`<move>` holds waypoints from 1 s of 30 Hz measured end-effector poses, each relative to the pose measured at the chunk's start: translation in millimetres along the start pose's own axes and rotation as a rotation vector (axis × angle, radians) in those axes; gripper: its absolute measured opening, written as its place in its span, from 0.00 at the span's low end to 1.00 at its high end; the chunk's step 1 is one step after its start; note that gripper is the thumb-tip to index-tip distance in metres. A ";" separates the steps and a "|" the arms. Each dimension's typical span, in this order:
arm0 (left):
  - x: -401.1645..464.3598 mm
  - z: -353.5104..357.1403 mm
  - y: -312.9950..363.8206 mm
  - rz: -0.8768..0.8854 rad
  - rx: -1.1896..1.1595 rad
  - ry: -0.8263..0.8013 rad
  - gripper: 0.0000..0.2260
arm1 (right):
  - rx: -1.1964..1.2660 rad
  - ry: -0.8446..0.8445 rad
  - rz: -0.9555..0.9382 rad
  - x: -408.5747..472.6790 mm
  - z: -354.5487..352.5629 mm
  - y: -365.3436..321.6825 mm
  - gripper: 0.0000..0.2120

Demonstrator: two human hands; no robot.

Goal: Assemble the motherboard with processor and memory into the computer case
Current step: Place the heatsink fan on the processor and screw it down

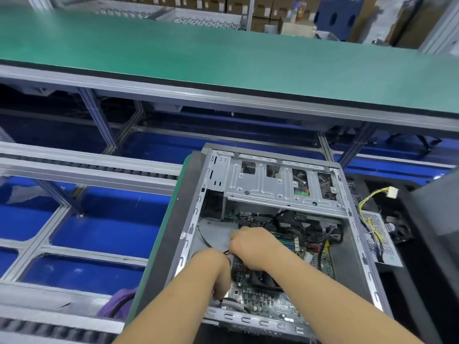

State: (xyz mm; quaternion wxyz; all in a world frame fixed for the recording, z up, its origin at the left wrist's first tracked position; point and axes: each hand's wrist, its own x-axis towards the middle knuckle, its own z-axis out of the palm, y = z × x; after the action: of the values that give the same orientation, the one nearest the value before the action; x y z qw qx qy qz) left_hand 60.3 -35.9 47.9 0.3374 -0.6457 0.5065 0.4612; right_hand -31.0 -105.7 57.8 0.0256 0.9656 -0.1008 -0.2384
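Motherboard (270, 297), green and component-studded, flat inside open case (360, 247)

Matt grey sheet-metal computer case (280, 187); smooth matt green bench mat (198, 63).

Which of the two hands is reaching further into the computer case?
The right hand: it lies deeper in the computer case, over the motherboard towards the cables. The left hand stays nearer the case's near edge, fingers curled down at the board's left side.
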 end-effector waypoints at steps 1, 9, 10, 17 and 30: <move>1.5 -0.2 -1.1 0.003 0.011 0.007 0.07 | 0.003 0.000 0.004 1.2 0.4 0.7 0.14; 10.7 5.4 3.8 0.000 0.051 0.089 0.02 | -0.004 0.046 0.034 10.2 0.5 4.5 0.10; 12.5 5.9 4.4 0.002 -0.005 0.142 0.05 | 0.033 0.060 0.053 10.0 0.5 7.9 0.09; 14.3 3.2 7.4 0.092 -0.607 0.504 0.06 | 0.567 0.138 0.051 -6.0 -3.1 42.7 0.17; 4.1 -13.1 -6.2 0.250 -1.520 0.742 0.09 | 0.725 0.368 0.315 -14.3 24.5 48.8 0.12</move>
State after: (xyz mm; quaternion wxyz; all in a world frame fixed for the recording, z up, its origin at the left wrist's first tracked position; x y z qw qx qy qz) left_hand 69.9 -47.5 48.4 -0.4283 -0.7451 0.2050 0.4684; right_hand -63.6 -150.5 47.5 -0.2613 0.9114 -0.3180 -0.0047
